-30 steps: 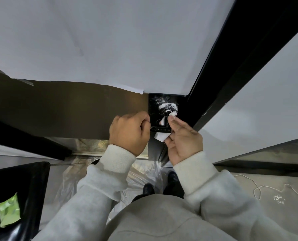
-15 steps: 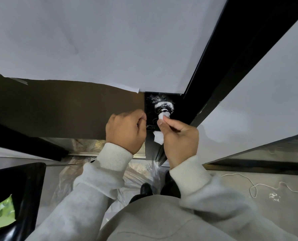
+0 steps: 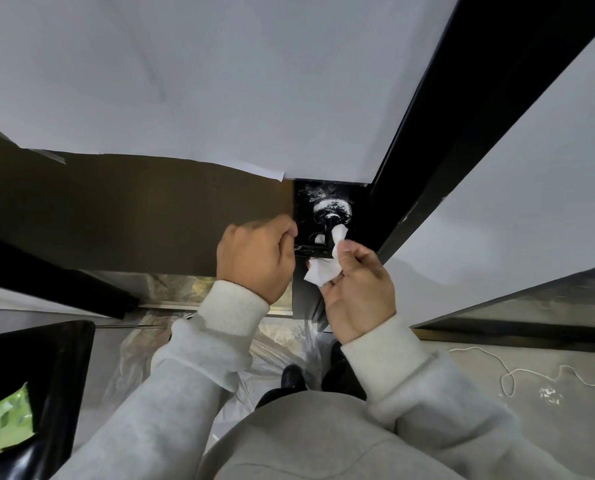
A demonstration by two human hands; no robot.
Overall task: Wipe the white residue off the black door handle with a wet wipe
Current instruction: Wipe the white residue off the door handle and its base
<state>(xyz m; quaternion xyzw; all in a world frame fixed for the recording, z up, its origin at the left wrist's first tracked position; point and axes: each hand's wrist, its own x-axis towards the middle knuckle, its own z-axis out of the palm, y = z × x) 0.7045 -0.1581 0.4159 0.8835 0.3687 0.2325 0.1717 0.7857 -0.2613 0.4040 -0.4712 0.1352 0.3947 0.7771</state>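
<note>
At nine o'clock of the lock plate our left hand point(image 3: 254, 259) is curled into a fist against the brown door panel point(image 3: 133, 209). We judge that this grip is clenched on the lever of the handle, but the lever is hidden under the fingers, so we cannot tell for sure. It is good to keep this hand firm, because a handle that turns under the wipe takes away our pressure.

In the middle is the black door handle point(image 3: 332, 211), on its black plate just beside the dark door frame point(image 3: 462, 150). White residue point(image 3: 330, 204) lies as a ring on the round base, and more specks sit on the plate at eleven o'clock of it.

At five o'clock of the base our right hand point(image 3: 358, 292) pinches the wet wipe point(image 3: 324, 271) between thumb and forefinger. One twisted tip of the wipe touches the neck of the handle; the rest hangs loose toward the palm.

To do this step well, we should press the tip into the groove around the neck and turn it slowly around the ring, not only dab. When the tip looks dirty, we should fold to a clean part. The specks on the plate need a flat, wider stroke afterwards, we think.
</note>
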